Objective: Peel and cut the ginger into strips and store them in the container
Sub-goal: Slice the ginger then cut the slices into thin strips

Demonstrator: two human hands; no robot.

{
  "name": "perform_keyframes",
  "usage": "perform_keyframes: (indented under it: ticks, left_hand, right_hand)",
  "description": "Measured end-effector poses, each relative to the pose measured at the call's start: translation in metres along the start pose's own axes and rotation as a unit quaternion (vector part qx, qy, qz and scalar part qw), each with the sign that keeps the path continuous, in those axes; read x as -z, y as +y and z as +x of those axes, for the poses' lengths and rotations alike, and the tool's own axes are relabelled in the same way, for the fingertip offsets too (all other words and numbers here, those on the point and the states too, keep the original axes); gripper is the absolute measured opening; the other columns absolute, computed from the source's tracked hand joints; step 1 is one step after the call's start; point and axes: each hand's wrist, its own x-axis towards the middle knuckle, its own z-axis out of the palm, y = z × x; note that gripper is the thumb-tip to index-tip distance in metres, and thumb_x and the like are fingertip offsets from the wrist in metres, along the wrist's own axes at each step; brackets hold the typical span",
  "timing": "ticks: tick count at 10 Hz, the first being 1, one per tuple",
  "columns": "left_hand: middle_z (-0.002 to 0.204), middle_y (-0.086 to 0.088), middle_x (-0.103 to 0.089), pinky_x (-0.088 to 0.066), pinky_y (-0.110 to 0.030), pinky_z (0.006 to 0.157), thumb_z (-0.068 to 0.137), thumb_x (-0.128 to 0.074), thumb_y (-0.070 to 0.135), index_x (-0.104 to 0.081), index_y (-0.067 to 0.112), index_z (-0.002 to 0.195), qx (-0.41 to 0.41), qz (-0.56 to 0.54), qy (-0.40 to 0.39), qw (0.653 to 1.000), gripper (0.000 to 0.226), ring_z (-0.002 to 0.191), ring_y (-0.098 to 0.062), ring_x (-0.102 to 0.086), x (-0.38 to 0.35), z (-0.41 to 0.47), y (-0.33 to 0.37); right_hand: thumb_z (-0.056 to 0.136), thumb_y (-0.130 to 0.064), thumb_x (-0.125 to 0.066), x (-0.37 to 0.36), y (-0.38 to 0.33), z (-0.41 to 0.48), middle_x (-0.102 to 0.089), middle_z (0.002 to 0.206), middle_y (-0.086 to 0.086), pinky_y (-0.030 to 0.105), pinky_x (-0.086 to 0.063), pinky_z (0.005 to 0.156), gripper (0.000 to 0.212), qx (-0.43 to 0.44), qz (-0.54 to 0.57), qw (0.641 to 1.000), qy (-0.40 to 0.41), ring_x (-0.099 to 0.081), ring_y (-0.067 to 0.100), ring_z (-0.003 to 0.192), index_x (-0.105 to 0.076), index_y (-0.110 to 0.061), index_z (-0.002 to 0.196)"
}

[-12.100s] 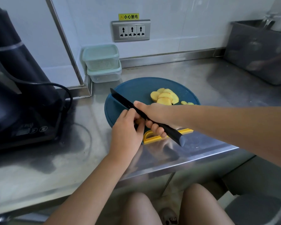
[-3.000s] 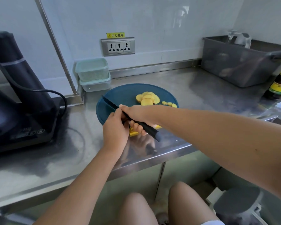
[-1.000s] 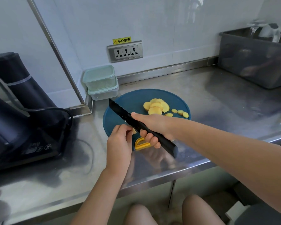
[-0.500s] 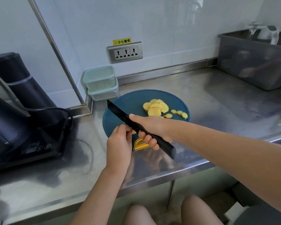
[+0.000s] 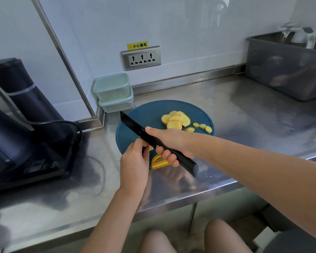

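The right hand (image 5: 169,143) is curled tight around a knife (image 5: 135,127) handle. The left hand (image 5: 134,161) pinches a small ginger piece (image 5: 150,147) under the blade.

Just one view here, head-mounted, wide-angle, looking forward and down from above a steel counter (image 5: 244,110) toward the tiled back wall. Pretty close in: round blue cutting board (image 5: 153,110) near centre, own forearms and knees filling the bottom edge.

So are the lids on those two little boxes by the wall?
Yes, both stacked containers are shut: a pale green lid sits flat on each. Contents too blurry to tell.
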Motion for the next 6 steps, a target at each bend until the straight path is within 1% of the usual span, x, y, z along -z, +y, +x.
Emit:
perform_keyframes:
  ticks: [2, 4, 6]
  left_hand:
    - [0.085, -0.007, -0.07, -0.04, -0.019, 0.069, 0.085, -0.065, 0.004, -0.066, 0.003, 0.087, 0.017, 0.01, 0.001, 1.0, 0.002, 0.077, -0.023, -0.066, -0.0003, 0.0003, -0.0004]
    - [0.084, -0.005, -0.067, -0.038, -0.017, 0.065, 0.088, -0.062, 0.005, -0.062, 0.006, 0.088, 0.006, 0.013, -0.007, 1.0, 0.002, 0.074, -0.02, -0.061, 0.0004, 0.0006, -0.0011]
    - [0.083, -0.005, -0.065, -0.03, -0.006, 0.059, 0.089, -0.059, 0.006, -0.062, 0.007, 0.088, 0.009, 0.019, -0.011, 1.0, 0.003, 0.069, -0.013, -0.054, -0.0001, 0.0018, -0.0016]
  right_hand:
    - [0.088, -0.075, -0.038, -0.0019, -0.0011, 0.0012, -0.036, 0.045, -0.004, 0.016, -0.03, 0.036, 0.064, 0.003, -0.006, 1.0, 0.004, -0.032, 0.009, 0.034, -0.04, -0.019, 0.058]
    - [0.088, -0.075, -0.037, -0.0028, -0.0025, 0.0013, -0.036, 0.046, -0.004, 0.016, -0.031, 0.036, 0.064, 0.005, -0.006, 1.0, 0.01, -0.032, 0.009, 0.034, -0.04, -0.019, 0.057]
    - [0.088, -0.074, -0.037, -0.003, -0.0041, 0.0005, -0.036, 0.045, -0.004, 0.015, -0.03, 0.036, 0.064, 0.0, 0.002, 1.0, 0.004, -0.031, 0.009, 0.033, -0.04, -0.019, 0.056]
